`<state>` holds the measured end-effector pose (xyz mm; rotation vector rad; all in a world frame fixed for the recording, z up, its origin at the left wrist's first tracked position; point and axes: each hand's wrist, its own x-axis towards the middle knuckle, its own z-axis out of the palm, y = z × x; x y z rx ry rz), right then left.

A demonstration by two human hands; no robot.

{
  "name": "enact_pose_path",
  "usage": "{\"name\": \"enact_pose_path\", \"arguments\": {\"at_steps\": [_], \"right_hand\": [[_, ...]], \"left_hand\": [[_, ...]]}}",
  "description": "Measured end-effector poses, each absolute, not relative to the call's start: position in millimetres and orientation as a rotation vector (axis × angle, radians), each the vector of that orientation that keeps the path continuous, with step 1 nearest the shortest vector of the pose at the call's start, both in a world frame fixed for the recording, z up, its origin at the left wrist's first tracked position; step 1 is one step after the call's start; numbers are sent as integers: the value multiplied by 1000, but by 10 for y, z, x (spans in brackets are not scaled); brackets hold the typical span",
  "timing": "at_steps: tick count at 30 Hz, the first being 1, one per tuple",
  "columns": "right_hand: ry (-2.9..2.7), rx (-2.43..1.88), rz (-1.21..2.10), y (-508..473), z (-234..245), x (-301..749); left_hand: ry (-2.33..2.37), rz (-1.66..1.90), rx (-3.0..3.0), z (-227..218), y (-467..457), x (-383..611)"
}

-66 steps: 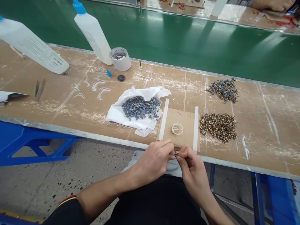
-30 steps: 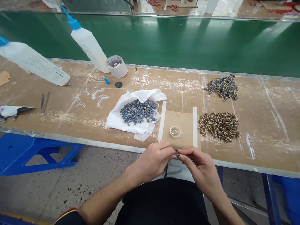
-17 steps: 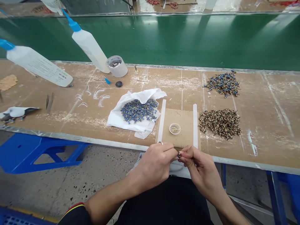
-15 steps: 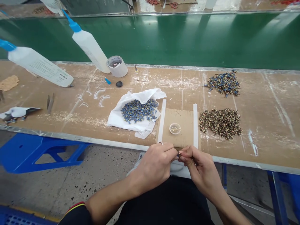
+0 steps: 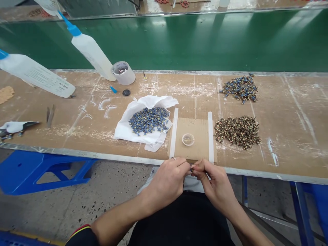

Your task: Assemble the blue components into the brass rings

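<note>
Pinching one tiny part (image 5: 192,168) between them, the left hand (image 5: 167,181) and right hand (image 5: 215,182) met below the surface's (image 5: 282,160) near edge, probably to steady it; the brown pile (image 5: 237,131) lay within reach.

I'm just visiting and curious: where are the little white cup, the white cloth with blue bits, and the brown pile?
small white cup (image 5: 188,139), head view, its rim.
white cloth (image 5: 123,129), head view, bare left edge.
brown pile (image 5: 237,127), head view, middle of heap.
</note>
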<state>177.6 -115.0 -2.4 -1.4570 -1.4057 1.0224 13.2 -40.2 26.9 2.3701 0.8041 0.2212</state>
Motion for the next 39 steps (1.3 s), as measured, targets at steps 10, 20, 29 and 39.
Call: {"name": "enact_pose_path", "arguments": {"at_steps": [10, 20, 29, 39], "right_hand": [[-1414, -1357, 1037, -1153, 53, 1936], [-1411, -1304, 993, -1099, 102, 1929], [-1110, -1372, 1153, -1173, -15, 1864], [-1220, -1360, 1180, -1215, 10, 1811]], "left_hand": [[765, 124, 1820, 380, -292, 52], [566, 21, 1134, 301, -256, 31], [735, 319, 2012, 285, -388, 73], [702, 326, 2409, 257, -408, 97]]}}
